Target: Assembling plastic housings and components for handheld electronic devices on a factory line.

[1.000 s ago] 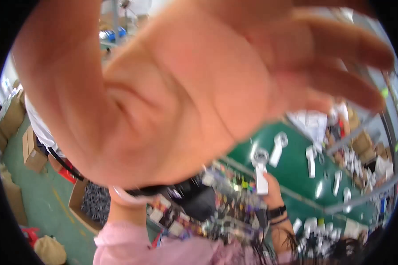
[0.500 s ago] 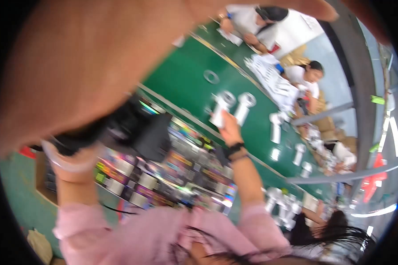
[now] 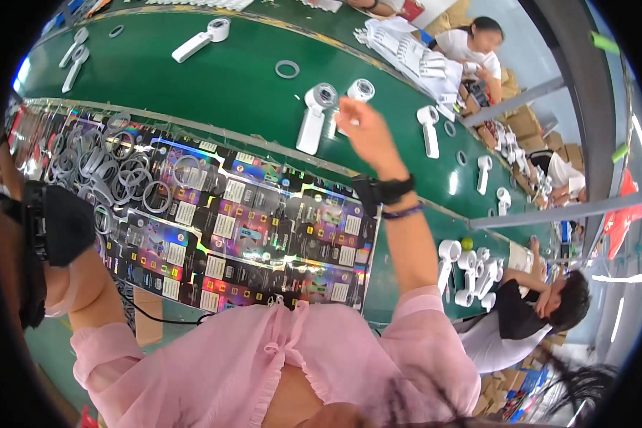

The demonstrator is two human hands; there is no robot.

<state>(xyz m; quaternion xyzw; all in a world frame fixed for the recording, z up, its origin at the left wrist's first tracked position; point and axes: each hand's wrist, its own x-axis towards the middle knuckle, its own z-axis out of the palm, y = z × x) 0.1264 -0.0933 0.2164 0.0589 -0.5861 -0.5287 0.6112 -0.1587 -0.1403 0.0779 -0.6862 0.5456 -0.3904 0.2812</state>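
Head view, tilted hard: the person's right hand [image 3: 360, 128] is stretched out over the green conveyor belt [image 3: 242, 85], fingers bent and closed around the handle of a white handheld device [image 3: 351, 100] whose round head points toward the belt's far edge. Just beside it, touching or nearly so, lies a second white device [image 3: 312, 118] of the same kind, flat on the belt with its round grey-lensed head away from the person. A black wristwatch [image 3: 382, 190] and a thin purple band sit on that forearm, and a pink sleeve [image 3: 435, 321] covers the upper arm.

At the picture's left edge the left hand is mostly out of sight; only the wrist with a black strap [image 3: 46, 221] shows close to the lens, so I cannot tell whether that hand is open or closed.

Along the belt's near edge lies a spread of glossy printed packaging cards [image 3: 257, 228], and on their left end a heap of grey rings [image 3: 114, 171]. A single grey ring [image 3: 287, 69] lies mid-belt, and more white devices lie farther along, one [image 3: 429, 128] just right of the held one. Other people sit at the belt's far side [image 3: 471, 46] and at its right end [image 3: 528, 314].
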